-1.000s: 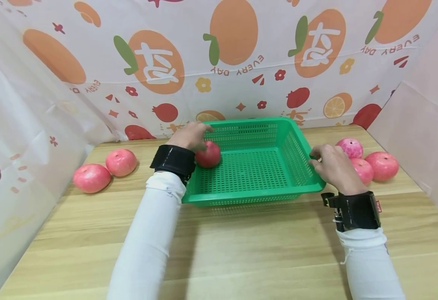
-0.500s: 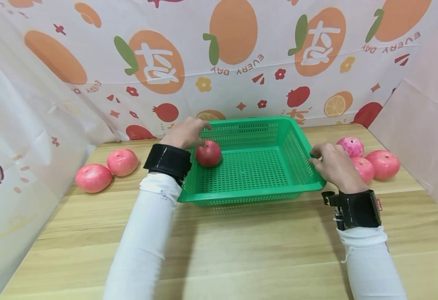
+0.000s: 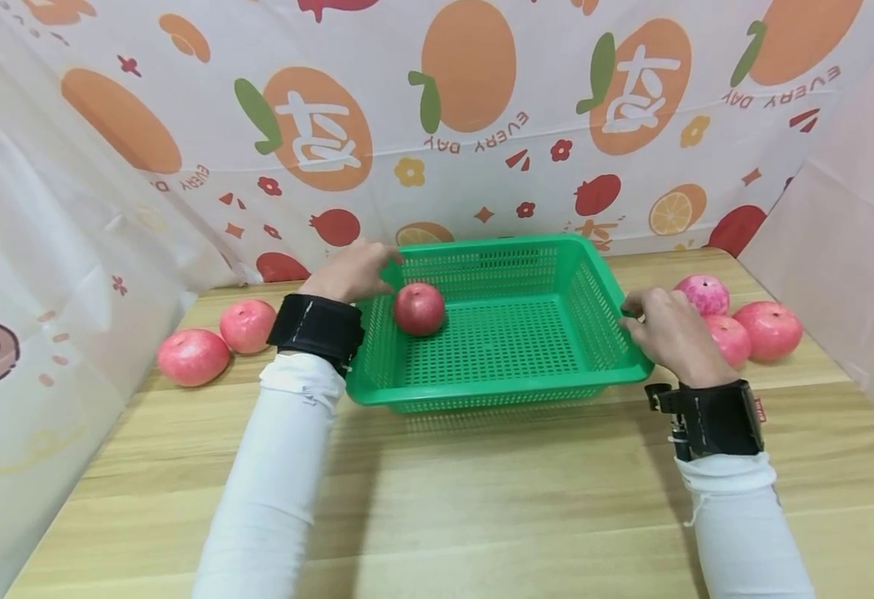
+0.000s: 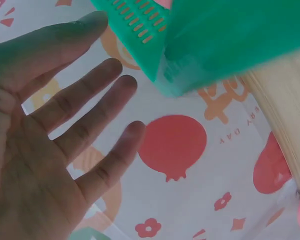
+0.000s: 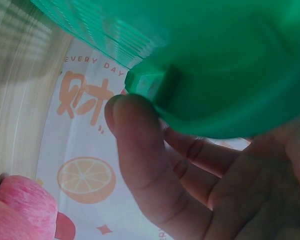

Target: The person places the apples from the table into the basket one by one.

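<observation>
A green perforated plastic basket (image 3: 507, 393) stands on the table, with one red apple (image 3: 419, 309) lying at the left end of its floor. My left hand (image 3: 354, 270) hovers by the basket's left rim, left of the apple. Its fingers (image 4: 87, 132) spread loosely and hold nothing in the left wrist view, beside the green wall (image 4: 230, 40). At the opposite end, my right hand (image 3: 672, 337) grips the basket's right rim. Seen from the right wrist, the thumb (image 5: 142, 150) presses the rim (image 5: 220, 131) while the other fingers curl beneath it.
Two pink apples (image 3: 194, 358) sit on the table at the left. Three more (image 3: 768, 330) are grouped just beyond my right hand. Behind the basket hangs a fruit-printed cloth (image 3: 474, 179), and pale cloth walls (image 3: 848, 241) border the sides of the wooden table (image 3: 519, 499).
My left hand has come off the apple and drawn leftward to the basket's left rim; the apple stays in the basket. My right hand keeps its grip in the same place.
</observation>
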A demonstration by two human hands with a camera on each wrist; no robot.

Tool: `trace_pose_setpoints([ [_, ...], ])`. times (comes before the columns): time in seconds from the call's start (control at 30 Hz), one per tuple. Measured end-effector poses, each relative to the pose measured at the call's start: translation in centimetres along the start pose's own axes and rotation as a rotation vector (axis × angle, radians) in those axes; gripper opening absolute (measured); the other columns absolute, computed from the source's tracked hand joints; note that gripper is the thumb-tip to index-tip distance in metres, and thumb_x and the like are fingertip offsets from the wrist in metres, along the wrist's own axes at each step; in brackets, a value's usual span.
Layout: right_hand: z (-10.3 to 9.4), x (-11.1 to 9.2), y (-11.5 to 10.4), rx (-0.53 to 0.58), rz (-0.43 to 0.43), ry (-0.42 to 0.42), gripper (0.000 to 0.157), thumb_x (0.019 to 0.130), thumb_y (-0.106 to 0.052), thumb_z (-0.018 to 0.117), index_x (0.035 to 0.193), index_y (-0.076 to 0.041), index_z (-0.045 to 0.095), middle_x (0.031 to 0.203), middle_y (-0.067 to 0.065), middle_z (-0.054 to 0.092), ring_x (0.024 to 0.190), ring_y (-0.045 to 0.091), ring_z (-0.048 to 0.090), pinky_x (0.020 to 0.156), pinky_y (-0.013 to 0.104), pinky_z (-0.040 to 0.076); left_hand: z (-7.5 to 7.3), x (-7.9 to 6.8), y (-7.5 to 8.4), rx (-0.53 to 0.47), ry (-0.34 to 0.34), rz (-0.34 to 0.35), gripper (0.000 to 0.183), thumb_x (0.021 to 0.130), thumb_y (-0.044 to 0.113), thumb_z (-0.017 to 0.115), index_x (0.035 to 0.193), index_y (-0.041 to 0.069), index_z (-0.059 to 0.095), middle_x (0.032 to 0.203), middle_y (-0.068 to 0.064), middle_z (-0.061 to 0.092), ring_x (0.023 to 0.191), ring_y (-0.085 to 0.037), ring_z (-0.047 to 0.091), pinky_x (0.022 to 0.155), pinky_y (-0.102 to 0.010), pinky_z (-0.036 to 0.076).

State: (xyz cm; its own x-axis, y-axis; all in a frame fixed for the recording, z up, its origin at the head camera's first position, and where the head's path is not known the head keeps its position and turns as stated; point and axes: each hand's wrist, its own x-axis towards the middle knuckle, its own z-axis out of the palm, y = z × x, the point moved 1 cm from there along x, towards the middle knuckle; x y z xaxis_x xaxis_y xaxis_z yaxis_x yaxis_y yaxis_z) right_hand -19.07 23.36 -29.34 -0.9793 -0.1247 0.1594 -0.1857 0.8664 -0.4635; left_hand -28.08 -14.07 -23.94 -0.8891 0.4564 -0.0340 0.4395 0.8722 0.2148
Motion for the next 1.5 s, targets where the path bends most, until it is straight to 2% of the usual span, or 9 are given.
trace_pose_setpoints([
  [0.13, 0.0, 0.1, 0.1, -0.001, 0.001, -0.005, 0.02, 0.097, 0.001, 0.062, 0.109, 0.017, 0.067, 0.102, 0.033, 0.067, 0.085, 0.04, 0.064, 0.078, 0.055, 0.058, 0.0, -0.3, -0.5, 0.001, -0.001, -0.023, 0.044, 0.091, 0.0, 0.069, 0.134, -0.007, 0.061, 0.133, -0.027, 0.06, 0.119, -0.04, 0.059, 0.097, -0.053, 0.053],
  [0.37, 0.0, 0.2, 0.2, -0.001, 0.008, -0.014, 0.02, 0.097, 0.0, 0.063, 0.109, 0.016, 0.067, 0.103, 0.033, 0.066, 0.086, 0.04, 0.063, 0.077, 0.055, 0.058, 0.0, -0.6, -1.2, 0.01, 0.002, -0.024, 0.042, 0.093, 0.0, 0.068, 0.134, -0.006, 0.061, 0.133, -0.026, 0.06, 0.115, -0.04, 0.061, 0.092, -0.053, 0.055],
  [0.77, -0.2, 0.1, 0.3, -0.001, 0.009, -0.013, 0.019, 0.097, 0.001, 0.063, 0.108, 0.016, 0.066, 0.101, 0.033, 0.067, 0.088, 0.041, 0.062, 0.078, 0.055, 0.057, 0.1, -1.0, -2.2, 0.034, 0.013, -0.037, 0.03, 0.092, -0.005, 0.063, 0.122, -0.007, 0.068, 0.12, -0.025, 0.067, 0.101, -0.036, 0.066, 0.083, -0.051, 0.057],
  [1.13, -0.1, 0.2, 0.3, 0.0, 0.006, -0.013, 0.019, 0.097, 0.001, 0.062, 0.108, 0.016, 0.067, 0.103, 0.033, 0.067, 0.089, 0.041, 0.063, 0.079, 0.056, 0.057, 0.4, -1.2, -3.0, 0.034, 0.022, -0.033, 0.029, 0.092, -0.007, 0.059, 0.119, -0.008, 0.07, 0.121, -0.025, 0.066, 0.104, -0.037, 0.064, 0.085, -0.052, 0.056],
  [1.5, -0.1, 0.2, 0.4, -0.001, 0.009, -0.011, 0.02, 0.097, 0.001, 0.062, 0.109, 0.016, 0.067, 0.103, 0.033, 0.067, 0.088, 0.04, 0.063, 0.08, 0.056, 0.056, 0.5, -1.7, -3.6, 0.044, 0.035, -0.043, 0.026, 0.094, -0.003, 0.061, 0.118, -0.006, 0.071, 0.12, -0.023, 0.067, 0.11, -0.038, 0.062, 0.09, -0.057, 0.055],
])
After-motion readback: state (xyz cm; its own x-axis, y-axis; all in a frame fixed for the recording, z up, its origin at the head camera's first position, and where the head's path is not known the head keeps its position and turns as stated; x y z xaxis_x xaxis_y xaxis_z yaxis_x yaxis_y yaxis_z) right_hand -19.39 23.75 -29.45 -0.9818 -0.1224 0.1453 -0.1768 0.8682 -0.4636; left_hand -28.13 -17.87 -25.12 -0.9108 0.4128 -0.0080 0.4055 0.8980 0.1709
